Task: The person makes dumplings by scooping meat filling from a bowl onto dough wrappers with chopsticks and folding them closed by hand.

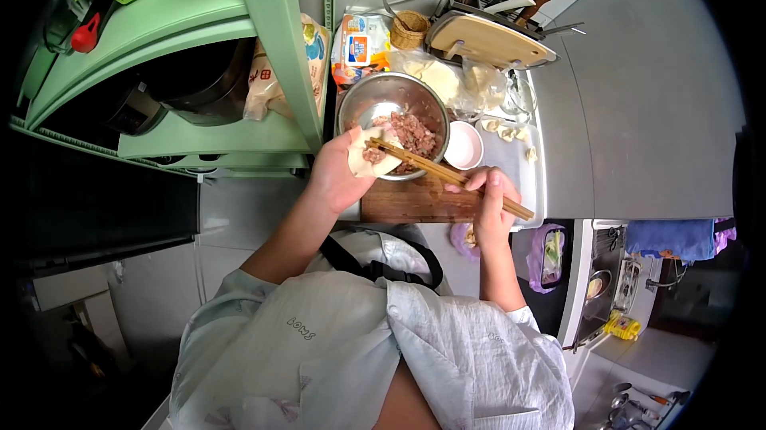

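A pale dumpling wrapper (360,160) lies across the fingers of my left hand (331,173), with a small lump of minced meat (373,155) on it. My right hand (495,200) is closed round a pair of wooden chopsticks (439,170), whose tips touch the meat on the wrapper. Just behind the wrapper, the steel bowl (349,100) holds more pink minced filling (415,133). The wrapper overlaps the bowl's near left rim. Part of my left fingers is hidden under the wrapper.
A small white bowl (465,145) stands right of the steel bowl, near several folded dumplings (506,132) on a tray. A wooden board (415,203) lies in front. Behind are bagged wrappers (435,75) and a knife rack with a cutting board (487,37). A green shelf (275,47) borders the left.
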